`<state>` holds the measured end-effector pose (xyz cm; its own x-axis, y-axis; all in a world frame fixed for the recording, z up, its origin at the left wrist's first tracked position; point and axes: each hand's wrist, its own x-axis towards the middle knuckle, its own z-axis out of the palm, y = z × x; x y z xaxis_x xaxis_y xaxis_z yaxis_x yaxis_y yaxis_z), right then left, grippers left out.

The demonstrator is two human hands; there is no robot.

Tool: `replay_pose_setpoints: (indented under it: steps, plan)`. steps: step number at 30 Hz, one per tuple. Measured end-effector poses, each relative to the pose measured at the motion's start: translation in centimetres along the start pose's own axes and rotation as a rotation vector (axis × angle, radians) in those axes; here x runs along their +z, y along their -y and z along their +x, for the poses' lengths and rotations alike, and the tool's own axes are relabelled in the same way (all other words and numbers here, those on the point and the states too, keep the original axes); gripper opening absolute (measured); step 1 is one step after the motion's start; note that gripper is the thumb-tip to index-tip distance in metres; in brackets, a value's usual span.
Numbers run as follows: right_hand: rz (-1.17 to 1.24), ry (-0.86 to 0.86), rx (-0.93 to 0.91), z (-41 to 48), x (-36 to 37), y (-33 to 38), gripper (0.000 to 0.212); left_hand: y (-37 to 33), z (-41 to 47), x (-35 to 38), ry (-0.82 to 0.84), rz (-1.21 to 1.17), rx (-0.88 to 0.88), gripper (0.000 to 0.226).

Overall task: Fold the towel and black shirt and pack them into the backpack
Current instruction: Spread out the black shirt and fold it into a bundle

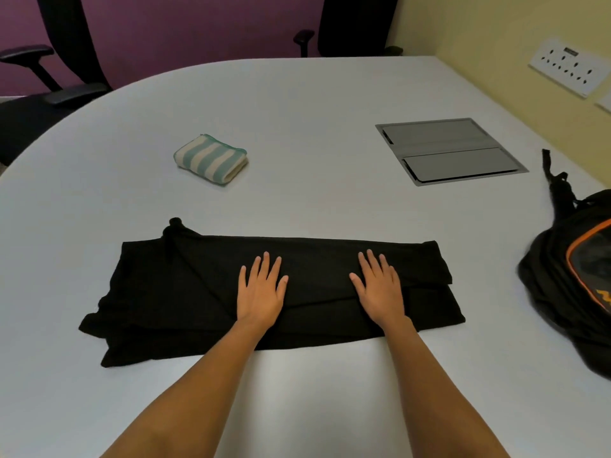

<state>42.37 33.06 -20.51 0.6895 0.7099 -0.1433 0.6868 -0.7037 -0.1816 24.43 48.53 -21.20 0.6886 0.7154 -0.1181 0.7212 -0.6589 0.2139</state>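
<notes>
Noted both bare forearms stretched forward over smooth pale grey table (314,104). Found left hand (261,290) and right hand (380,289) palm-down, fingers straight and slightly spread, pressing flat on soft black fabric shirt (172,292), folded into a long band near the front edge. Logged folded green-and-cream striped terry towel (211,159) farther back, left. Logged black backpack with orange trim (562,276) at right edge, apart from the shirt.

No writing could be read. An orange mark (603,297) on the backpack (555,259), well right of the fingers (373,264) of the right hand (381,292), ran off the edge; the small dark label (571,51) on the socket panel (562,72), far beyond those fingers, was blurred.
</notes>
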Motion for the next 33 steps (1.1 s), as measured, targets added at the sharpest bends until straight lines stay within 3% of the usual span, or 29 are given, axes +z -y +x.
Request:
replay_pose_setpoints:
  steps: [4,9,14,18,21,26,29,33]
  plan:
    - [-0.111,-0.045,0.132,-0.7,0.0,-4.6,0.055,-0.4,-0.2,0.7,-0.002,0.057,-0.018,0.054]
    - [0.013,-0.143,0.295,-0.7,-0.3,-7.9,0.053,-0.4,-0.6,1.2,-0.047,0.054,-0.085,0.055]
    - [0.290,-0.165,0.578,-0.7,-1.3,-9.2,0.078,-0.2,-1.3,1.2,-0.086,0.093,-0.169,0.056]
    - [0.342,-0.186,0.579,-0.2,-2.6,-9.6,0.086,0.2,-1.7,1.1,-0.085,0.080,-0.164,0.056]
    - [0.548,-0.149,0.630,0.4,-3.2,-10.2,0.089,0.5,-1.9,1.0,-0.051,0.091,-0.155,0.056]
    - [0.855,-0.061,0.734,1.0,-4.7,-11.0,0.067,0.5,-1.8,0.5,-0.005,0.086,-0.148,0.055]
    - [1.031,0.050,0.814,1.3,-6.3,-11.1,0.068,0.7,-1.7,0.0,0.024,0.079,-0.141,0.055]
    - [0.991,0.162,0.796,1.1,-8.7,-10.0,0.056,0.9,-1.8,-0.5,0.056,0.053,-0.134,0.054]
